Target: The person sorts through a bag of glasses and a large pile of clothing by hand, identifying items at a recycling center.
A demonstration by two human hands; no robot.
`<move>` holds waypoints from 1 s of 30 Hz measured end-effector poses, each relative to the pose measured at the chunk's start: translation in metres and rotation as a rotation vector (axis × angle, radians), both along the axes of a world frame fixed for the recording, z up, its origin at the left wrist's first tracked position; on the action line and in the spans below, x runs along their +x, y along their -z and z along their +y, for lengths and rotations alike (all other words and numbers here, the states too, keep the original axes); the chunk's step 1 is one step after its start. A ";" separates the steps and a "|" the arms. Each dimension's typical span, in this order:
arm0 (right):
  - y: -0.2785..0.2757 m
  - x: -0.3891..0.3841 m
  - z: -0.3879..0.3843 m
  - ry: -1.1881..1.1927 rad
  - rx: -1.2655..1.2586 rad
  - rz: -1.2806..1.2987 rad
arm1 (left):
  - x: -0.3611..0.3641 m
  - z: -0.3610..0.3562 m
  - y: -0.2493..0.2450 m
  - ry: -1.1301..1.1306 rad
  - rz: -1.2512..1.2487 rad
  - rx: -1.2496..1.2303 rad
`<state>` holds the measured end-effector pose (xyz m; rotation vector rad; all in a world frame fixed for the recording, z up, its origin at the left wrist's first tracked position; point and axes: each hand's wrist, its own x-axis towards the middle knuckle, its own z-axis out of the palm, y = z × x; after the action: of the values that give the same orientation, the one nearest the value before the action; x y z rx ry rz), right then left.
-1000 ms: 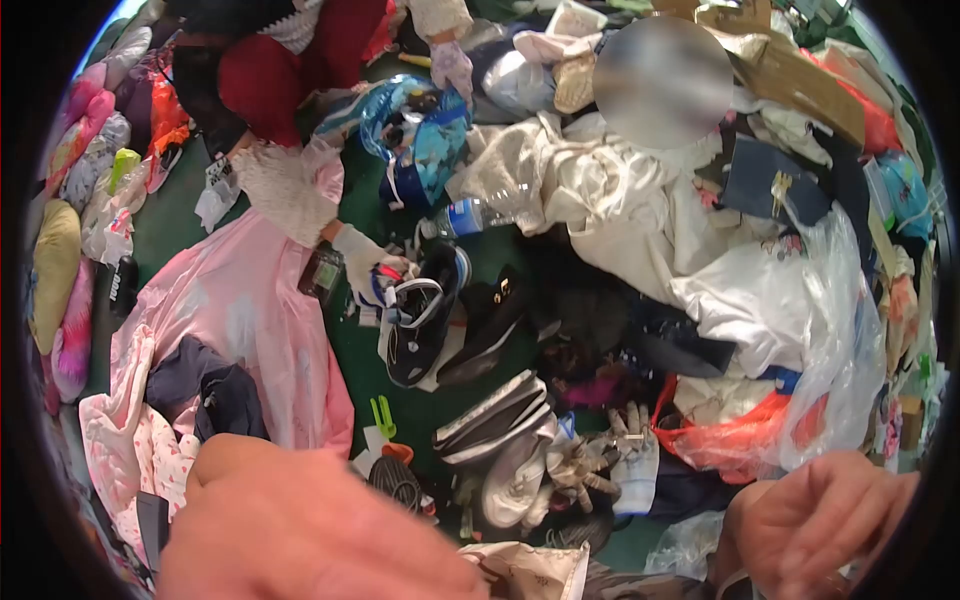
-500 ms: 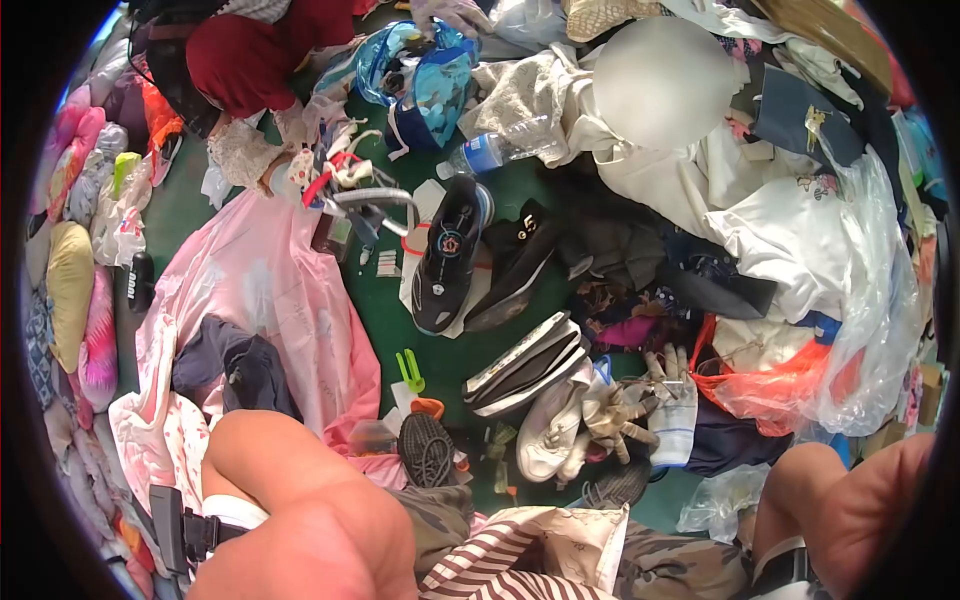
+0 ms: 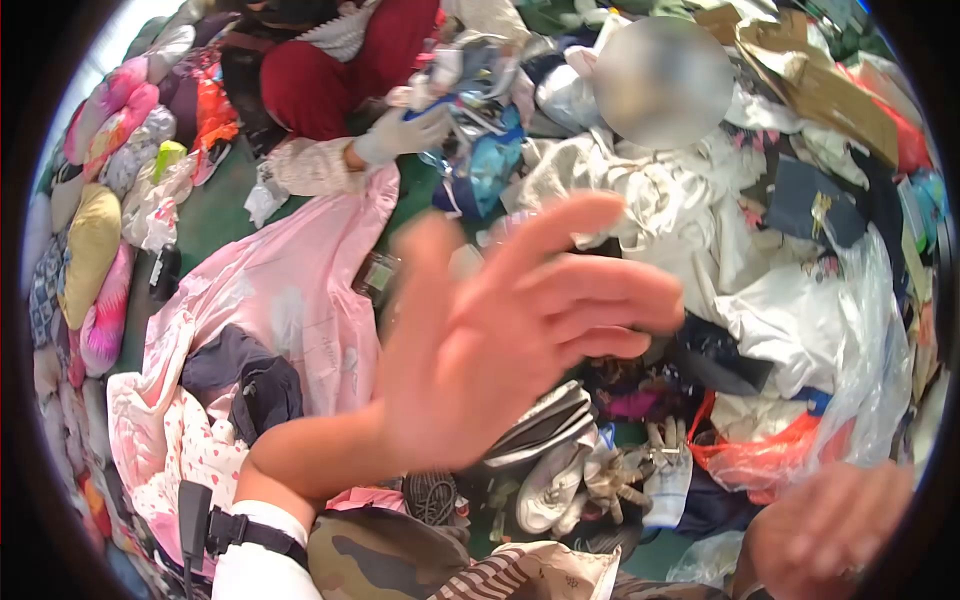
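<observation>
My left hand [image 3: 500,340] is raised over the middle of the pile, blurred, its fingers spread and holding nothing. It hides the spot in front of the white clothes [image 3: 640,190]. Below it lie striped black-and-white shoes [image 3: 550,425], a white shoe [image 3: 550,490] and dirty gloves [image 3: 615,475]. At the lower right is my right hand [image 3: 835,525], smeared by motion, near a clear plastic bag [image 3: 708,558] and a red plastic bag [image 3: 765,455]; its finger state is unclear.
Pink cloth [image 3: 300,270] with dark clothing [image 3: 250,375] lies at the left. A seated person in dark red trousers [image 3: 325,85] reaches a white-gloved hand [image 3: 405,135] towards a blue bag [image 3: 490,165]. Cardboard [image 3: 820,95] is at the upper right.
My left hand has risen from the lower left to the middle and spread its fingers. My right hand has shifted slightly. The person's gloved hand has moved up and right, off the tangled straps.
</observation>
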<state>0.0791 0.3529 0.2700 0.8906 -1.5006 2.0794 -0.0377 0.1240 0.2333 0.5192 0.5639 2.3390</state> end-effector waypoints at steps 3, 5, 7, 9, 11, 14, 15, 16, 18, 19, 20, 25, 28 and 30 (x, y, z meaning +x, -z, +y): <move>0.036 -0.003 -0.024 -0.160 -0.072 -0.490 | -0.034 0.009 0.050 0.141 -0.223 0.018; 0.064 -0.013 -0.037 -0.167 0.200 -0.520 | -0.045 0.007 0.070 0.179 -0.311 0.087; 0.080 -0.018 -0.037 -0.332 0.253 -0.720 | -0.051 0.002 0.081 0.170 -0.309 0.106; 0.099 -0.023 -0.034 -0.503 0.168 -0.795 | -0.056 0.001 0.088 0.214 -0.268 0.125; 0.109 -0.030 -0.039 -0.529 0.046 -0.884 | -0.058 -0.002 0.092 0.228 -0.257 0.122; 0.112 -0.050 -0.047 -0.583 -0.276 -1.047 | -0.058 -0.002 0.099 0.227 -0.255 0.067; 0.112 -0.059 -0.050 -0.591 -0.389 -1.071 | -0.057 -0.001 0.100 0.245 -0.259 0.079; 0.113 -0.070 -0.051 -0.626 -0.478 -1.082 | -0.055 0.001 0.100 0.255 -0.291 0.083; 0.111 -0.090 -0.054 -0.672 -0.597 -1.039 | -0.051 0.008 0.100 0.312 -0.353 0.105; 0.108 -0.100 -0.057 -0.673 -0.633 -1.017 | -0.047 0.015 0.098 0.341 -0.351 0.128; 0.109 -0.107 -0.059 -0.677 -0.689 -0.999 | -0.043 0.021 0.096 0.302 -0.354 0.097; 0.115 -0.119 -0.054 -0.654 -0.828 -0.966 | -0.046 0.035 0.098 0.221 -0.437 0.030; 0.104 -0.124 -0.029 -0.483 -0.862 -0.996 | -0.067 0.070 0.099 0.287 -0.486 -0.033; 0.093 -0.130 0.006 -0.362 -0.860 -0.947 | -0.096 0.117 0.113 0.841 -0.465 0.581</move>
<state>-0.0505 0.3592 0.1769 -0.2310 -0.5437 3.2250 -0.1339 0.2412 0.1203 0.3401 -0.4957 1.6670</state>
